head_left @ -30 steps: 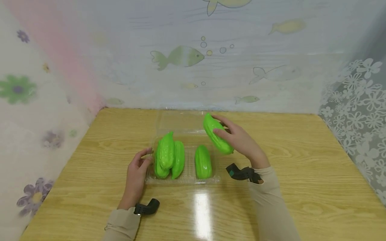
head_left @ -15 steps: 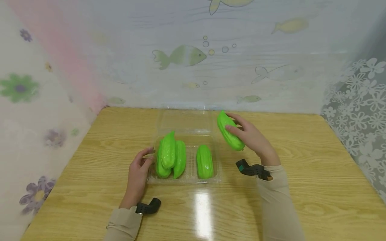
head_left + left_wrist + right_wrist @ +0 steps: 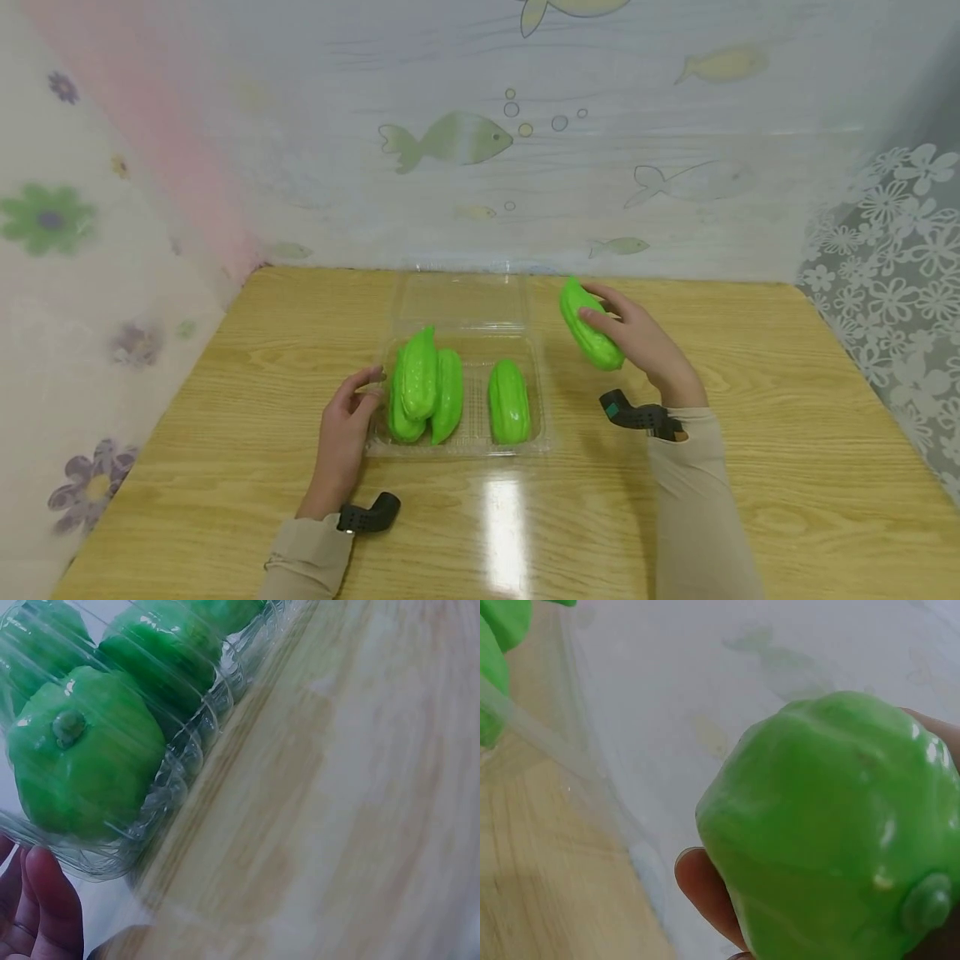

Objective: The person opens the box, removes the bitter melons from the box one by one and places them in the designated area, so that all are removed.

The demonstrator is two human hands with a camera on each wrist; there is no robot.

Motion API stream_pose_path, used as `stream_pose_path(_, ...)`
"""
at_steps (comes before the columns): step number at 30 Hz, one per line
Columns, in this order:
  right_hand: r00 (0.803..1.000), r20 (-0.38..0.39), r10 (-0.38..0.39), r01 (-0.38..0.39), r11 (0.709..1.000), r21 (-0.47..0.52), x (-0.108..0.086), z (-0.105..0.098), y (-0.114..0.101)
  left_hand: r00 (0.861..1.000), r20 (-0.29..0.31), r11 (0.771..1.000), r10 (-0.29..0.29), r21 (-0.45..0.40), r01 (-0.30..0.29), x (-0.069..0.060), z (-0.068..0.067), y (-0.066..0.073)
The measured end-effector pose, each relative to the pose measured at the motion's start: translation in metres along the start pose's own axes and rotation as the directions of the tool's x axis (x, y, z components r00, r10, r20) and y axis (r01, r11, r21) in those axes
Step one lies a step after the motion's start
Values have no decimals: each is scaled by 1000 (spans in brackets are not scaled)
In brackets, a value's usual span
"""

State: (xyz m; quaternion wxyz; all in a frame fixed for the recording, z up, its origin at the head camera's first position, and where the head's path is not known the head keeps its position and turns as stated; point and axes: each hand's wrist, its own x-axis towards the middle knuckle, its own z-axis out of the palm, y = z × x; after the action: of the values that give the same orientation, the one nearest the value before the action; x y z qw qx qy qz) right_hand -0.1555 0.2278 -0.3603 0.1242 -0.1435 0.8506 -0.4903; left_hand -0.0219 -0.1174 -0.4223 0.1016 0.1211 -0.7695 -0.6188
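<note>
In the head view, my right hand [image 3: 641, 337] holds a glossy green bitter melon [image 3: 591, 327] above the table, right of a clear plastic clamshell box [image 3: 472, 450]. The thumb lies along its near side, with fingers over the far side. Its stemmed end fills much of the right wrist view. Inside the box, several more bitter melons are piled at the left, one on top [image 3: 418, 375], while a single one [image 3: 510, 402] lies at the right. My left hand [image 3: 345, 429] rests against the box's left side, its thumb [image 3: 54, 900] near a corner in the left wrist view.
The box's transparent lid [image 3: 461, 302] is raised open at the back, toward the wall [image 3: 322, 183]. Everything stands on a wood-grain table [image 3: 247, 433]. A patterned wall [image 3: 82, 333] borders the left, and a floral panel [image 3: 885, 275] the right.
My right hand has moved right with its bitter melon, from over the box's right edge to outside it. My left hand and the melons in the box keep their places.
</note>
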Motion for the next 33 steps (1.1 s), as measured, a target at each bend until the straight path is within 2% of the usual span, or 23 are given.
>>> stream_pose_path(6,999,-11,32,-32,999,0,2,-2,8,1000,5,1000,-4,13,4,0,-1,-1)
stream_pose_path(14,998,15,54,-55,995,78,4,-8,22,1000,9,1000,-4,2,4,1,-2,-5)
stream_pose_path(15,998,22,57,-59,995,85,2,-8,20,1000,6,1000,-1,1,1,2,-2,-9)
stream_pose_path(19,996,31,82,-85,991,105,-1,-9,16,1000,2,1000,-5,-2,5,2,-2,-8)
stream_pose_path(22,996,25,87,-89,992,93,1,-10,22,1000,3,1000,-10,2,10,-2,-1,-1)
stream_pose_path(28,991,16,130,-130,991,41,5,-10,37,1000,17,1000,-7,-4,7,-2,-2,-1)
stream_pose_path(33,989,30,144,-146,988,54,5,-10,38,999,33,1000,9,-20,-8,0,-2,-1)
